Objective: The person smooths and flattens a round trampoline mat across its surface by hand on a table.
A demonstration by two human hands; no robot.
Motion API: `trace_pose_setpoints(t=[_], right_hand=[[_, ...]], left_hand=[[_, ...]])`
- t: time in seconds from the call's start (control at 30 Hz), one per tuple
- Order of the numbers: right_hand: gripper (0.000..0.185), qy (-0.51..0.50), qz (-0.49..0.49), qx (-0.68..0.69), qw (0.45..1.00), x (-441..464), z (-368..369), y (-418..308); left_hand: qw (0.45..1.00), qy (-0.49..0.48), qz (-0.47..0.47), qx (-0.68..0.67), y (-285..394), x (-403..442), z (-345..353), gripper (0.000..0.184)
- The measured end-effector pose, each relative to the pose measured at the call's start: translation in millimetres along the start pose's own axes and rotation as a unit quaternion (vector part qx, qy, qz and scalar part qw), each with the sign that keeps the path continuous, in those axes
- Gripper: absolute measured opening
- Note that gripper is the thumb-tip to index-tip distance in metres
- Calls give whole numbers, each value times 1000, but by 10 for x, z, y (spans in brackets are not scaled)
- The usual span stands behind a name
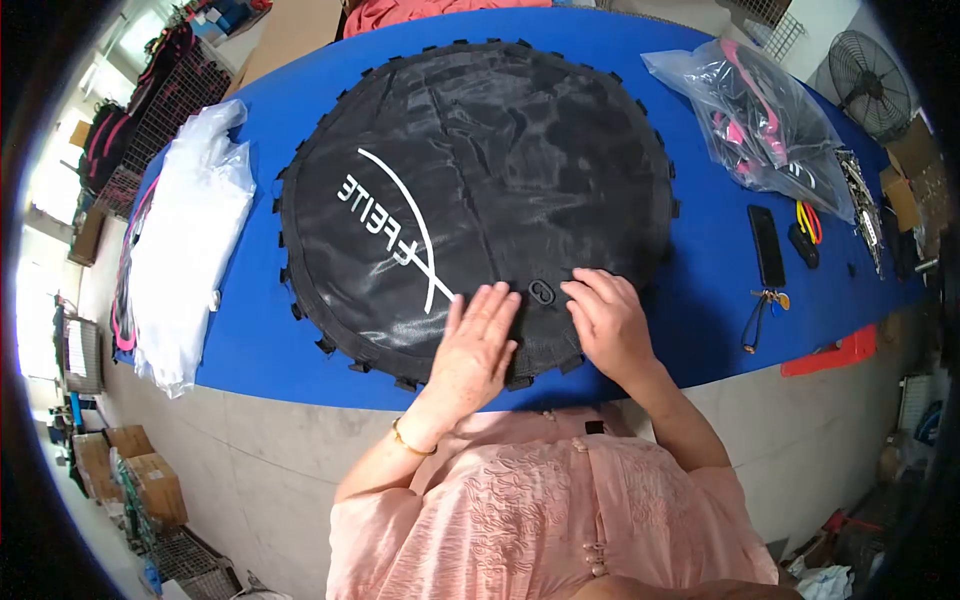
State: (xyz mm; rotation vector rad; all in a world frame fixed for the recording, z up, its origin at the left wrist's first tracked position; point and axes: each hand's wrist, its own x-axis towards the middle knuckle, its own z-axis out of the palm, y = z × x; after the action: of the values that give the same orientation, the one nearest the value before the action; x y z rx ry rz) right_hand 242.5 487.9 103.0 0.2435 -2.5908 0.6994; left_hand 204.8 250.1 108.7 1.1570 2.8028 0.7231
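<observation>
A large round black fabric mat with white lettering lies on the blue-covered table, its edge lined with small black tabs. My left hand rests palm down on the near part of the mat, fingers stretched out and holding nothing. On the mat between my hands sits a small black oval piece that looks like a ring or link. Just right of it is my right hand, fingers loosely bent and apart, the tips close to the oval piece. Nothing shows in its grasp.
White plastic bags lie at the left end of the table. A clear bag with black and pink contents lies at the right, near a phone, keys and a pile of metal pieces. A fan stands beyond.
</observation>
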Motion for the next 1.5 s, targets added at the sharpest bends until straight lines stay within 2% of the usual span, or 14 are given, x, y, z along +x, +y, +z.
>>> trace_pose_setpoints(t=[0.1, 0.23, 0.37, 0.43, 0.47, 0.53, 0.67, 0.9, 1.07, 1.2, 1.3, 1.37, 1.43, 1.5], right_hand=[[21, -18, -27, 46, 998, 73, 74, -128], [20, -54, -51, 49, 996, 124, 266, -109], [23, -104, -70, 54, 991, 271, 334, -132], [34, -149, -109, 31, 982, 402, 371, -220], [34, -151, -114, 29, 982, 470, 411, -253], [47, -186, -150, -43, 970, 629, 514, -305], [56, -190, -139, -40, 971, 990, 819, -311], [56, -305, -165, -55, 936, 1325, 1155, -876], [59, -226, -201, -100, 948, 1430, 1436, -910], [61, -253, -206, -104, 940, 1422, 1377, -984], [59, -323, -241, -51, 914, 1391, 1357, -1059], [57, -308, -301, -35, 902, 1365, 1426, -1071], [54, -324, -314, -24, 892, 1401, 1482, -1143], [54, -280, -340, -26, 897, 1410, 1617, -1197]], left_hand=[[994, 50, -69, 67, -189, -228, -15, 61], [976, 69, -154, 136, -364, -457, 34, 58], [975, 98, -150, 130, -427, -512, 126, 58], [975, 99, -151, 131, -433, -515, 129, 59], [975, 102, -153, 127, -430, -508, 127, 58], [975, 104, -156, 121, -443, -512, 151, 58], [976, 110, -155, 107, -449, -516, 142, 58], [976, 116, -160, 92, -445, -510, 134, 59], [977, 120, -158, 83, -454, -516, 145, 61], [976, 118, -162, 88, -458, -511, 143, 59], [976, 130, -158, 81, -488, -535, 197, 56], [978, 147, -141, 51, -502, -544, 214, 52], [977, 151, -145, 46, -501, -547, 219, 51], [979, 149, -133, 47, -507, -542, 223, 52]])
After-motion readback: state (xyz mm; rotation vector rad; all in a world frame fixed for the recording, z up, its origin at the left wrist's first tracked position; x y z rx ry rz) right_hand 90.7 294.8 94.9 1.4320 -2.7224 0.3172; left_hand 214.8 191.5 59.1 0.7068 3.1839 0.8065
